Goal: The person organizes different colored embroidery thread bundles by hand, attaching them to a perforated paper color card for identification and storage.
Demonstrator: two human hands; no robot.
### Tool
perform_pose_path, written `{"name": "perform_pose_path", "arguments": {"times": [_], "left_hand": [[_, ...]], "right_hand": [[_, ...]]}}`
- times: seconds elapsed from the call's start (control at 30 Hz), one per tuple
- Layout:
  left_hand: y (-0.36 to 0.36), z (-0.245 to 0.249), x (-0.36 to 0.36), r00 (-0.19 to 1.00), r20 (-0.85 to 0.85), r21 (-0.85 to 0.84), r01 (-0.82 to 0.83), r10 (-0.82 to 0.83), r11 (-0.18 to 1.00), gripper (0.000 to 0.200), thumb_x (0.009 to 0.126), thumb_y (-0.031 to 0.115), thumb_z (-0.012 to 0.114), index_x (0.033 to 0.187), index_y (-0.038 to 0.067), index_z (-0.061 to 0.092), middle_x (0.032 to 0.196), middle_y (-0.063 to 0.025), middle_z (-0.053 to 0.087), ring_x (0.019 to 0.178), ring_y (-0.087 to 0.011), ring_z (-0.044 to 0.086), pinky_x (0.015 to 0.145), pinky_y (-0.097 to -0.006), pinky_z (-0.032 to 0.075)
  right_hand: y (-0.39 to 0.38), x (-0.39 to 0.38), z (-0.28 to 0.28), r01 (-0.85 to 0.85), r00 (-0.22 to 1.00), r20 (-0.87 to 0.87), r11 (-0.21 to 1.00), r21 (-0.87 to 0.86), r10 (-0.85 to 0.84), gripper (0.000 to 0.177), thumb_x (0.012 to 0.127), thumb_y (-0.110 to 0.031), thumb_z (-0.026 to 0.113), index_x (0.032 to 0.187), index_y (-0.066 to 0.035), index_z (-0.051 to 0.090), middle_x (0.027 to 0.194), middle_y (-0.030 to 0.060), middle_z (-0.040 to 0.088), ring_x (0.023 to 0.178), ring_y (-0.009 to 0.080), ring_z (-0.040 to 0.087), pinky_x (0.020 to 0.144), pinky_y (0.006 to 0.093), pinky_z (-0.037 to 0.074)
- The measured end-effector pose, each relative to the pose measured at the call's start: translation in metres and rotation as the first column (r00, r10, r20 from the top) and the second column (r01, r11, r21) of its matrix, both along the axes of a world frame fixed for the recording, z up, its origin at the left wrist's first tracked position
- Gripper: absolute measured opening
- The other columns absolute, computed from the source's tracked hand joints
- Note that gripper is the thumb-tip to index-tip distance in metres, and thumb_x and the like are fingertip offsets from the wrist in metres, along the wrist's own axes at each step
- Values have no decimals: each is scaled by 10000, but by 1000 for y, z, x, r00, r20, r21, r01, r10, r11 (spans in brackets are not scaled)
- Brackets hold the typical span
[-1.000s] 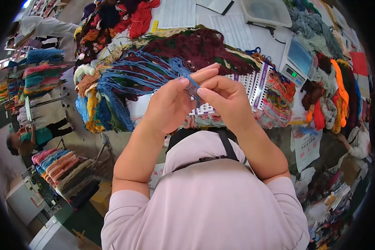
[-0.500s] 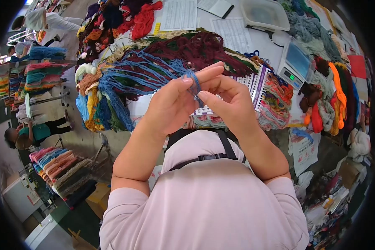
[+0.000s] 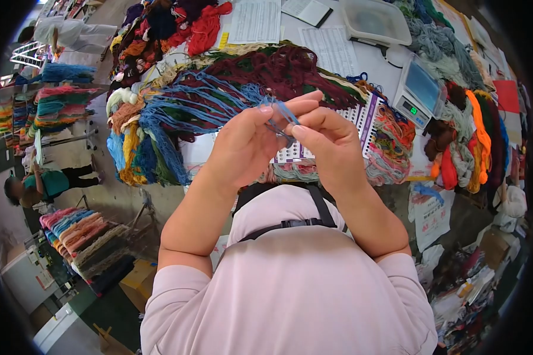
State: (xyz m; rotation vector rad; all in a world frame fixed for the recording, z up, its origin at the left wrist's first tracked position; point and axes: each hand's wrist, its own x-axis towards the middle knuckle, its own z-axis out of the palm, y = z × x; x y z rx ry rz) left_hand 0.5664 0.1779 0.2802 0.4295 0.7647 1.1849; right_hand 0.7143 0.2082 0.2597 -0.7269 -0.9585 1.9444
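Blue yarn (image 3: 286, 112) is looped over the fingers of my left hand (image 3: 243, 145), with the thumb pressed against it. My right hand (image 3: 330, 145) pinches the same yarn between thumb and forefinger, drawing short strands taut between the hands. From the left hand, long blue strands (image 3: 186, 102) trail left across a heap of maroon yarn (image 3: 287, 68) on the table. Beneath the right hand lies a white card with a purple edge and rows of holes (image 3: 367, 121), partly covered by that hand.
A digital scale (image 3: 417, 92) and a clear plastic tub (image 3: 376, 22) stand at the back right. Printed sheets (image 3: 254, 21) and an open notebook (image 3: 307, 10) lie at the back. Coloured yarn bundles (image 3: 479, 136) edge the table. People and racks of yarn (image 3: 83, 236) are at left.
My right hand has shifted slightly right and now pulls the blue yarn away from my left hand, opening a short stretch between them. My left hand has barely moved.
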Motion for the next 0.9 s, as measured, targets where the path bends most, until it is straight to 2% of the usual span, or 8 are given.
{"name": "perform_pose_path", "arguments": {"times": [0.13,0.2,0.23,0.33,0.43,0.6,0.8,0.9], "left_hand": [[5,-37,-34,981,155,40,-127,119,991,272,956,213,386,850,52,579,820,-117,645,867,-278,637,992,-435,407],[3,-48,-90,920,341,-128,-156,191,979,253,953,169,419,703,130,437,578,46,342,476,-61,357,611,-268,454],[-4,-64,-129,922,336,-99,-167,191,981,243,962,159,419,722,132,443,575,46,304,450,-45,267,427,-209,275],[-42,-82,-238,911,90,-289,-364,404,886,233,980,151,421,749,122,408,589,51,267,455,-66,223,372,-226,190],[-81,-95,-351,780,-301,-402,-625,548,669,256,967,158,457,720,144,393,577,48,283,440,-63,218,363,-232,143],[-100,-92,-488,524,-552,-310,-851,649,423,307,975,155,408,673,138,360,543,46,252,421,-81,206,372,-243,129],[-51,-87,-464,579,-528,-157,-785,621,599,267,975,151,411,709,137,387,538,41,247,421,-74,202,369,-241,156],[4,-135,-268,743,-473,-267,-633,473,727,93,934,179,544,999,118,570,599,87,389,468,-21,345,374,-183,255]], "right_hand": [[12,24,-14,-29,997,71,995,-98,36,49,860,-15,622,904,-7,642,789,18,596,735,97,561,715,254,468],[26,76,-28,-21,936,352,990,142,-31,76,919,-87,563,908,-38,621,717,2,564,648,113,547,722,321,518],[31,108,-49,66,995,-48,930,-361,-89,92,932,-109,548,913,-48,615,690,-16,542,602,103,523,720,336,532],[51,241,-87,225,973,85,803,-552,-214,109,948,-129,533,847,-90,548,604,-69,381,486,44,357,571,271,477],[56,399,-104,470,882,331,638,-610,-334,214,956,-119,527,753,-141,463,573,-87,304,435,24,257,374,202,173],[52,620,-50,829,554,579,332,-449,-598,289,953,-131,523,689,-138,406,526,-66,282,403,63,225,369,229,154],[68,796,-22,922,310,604,386,-4,-735,191,902,-157,575,732,-122,497,531,-57,317,380,63,244,355,245,168],[98,583,-73,823,316,706,553,127,-633,120,894,-185,595,930,-73,616,626,-53,432,454,55,344,393,224,243]]}}
